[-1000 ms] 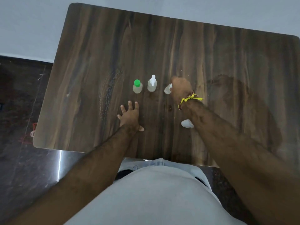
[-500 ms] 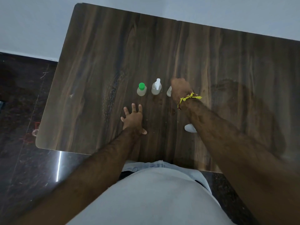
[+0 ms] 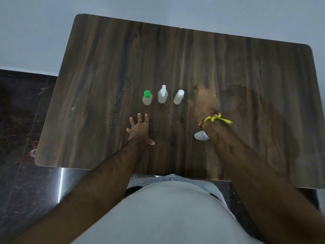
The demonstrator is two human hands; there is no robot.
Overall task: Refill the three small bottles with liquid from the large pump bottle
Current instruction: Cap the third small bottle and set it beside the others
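Three small bottles stand in a row mid-table: a green-capped bottle [image 3: 147, 98], a spray-top bottle [image 3: 162, 95] and a white-capped bottle [image 3: 178, 97]. My left hand [image 3: 139, 128] lies flat on the wood in front of the green-capped one, fingers spread. Blurred by motion, my right hand [image 3: 204, 104] hovers just right of the white-capped bottle, apart from it and holding nothing. A white object [image 3: 200, 135] peeks out from under my right forearm. No large pump bottle shows.
The dark wooden table [image 3: 109, 59] has rounded corners; its left edge borders a dark floor [image 3: 21, 120]. A pale wall [image 3: 158, 7] lies beyond the far edge. My torso in light clothing fills the near bottom.
My right hand has let go of the white-capped bottle and drawn away to the right; the bottle now stands upright alone. The left hand has stayed flat.
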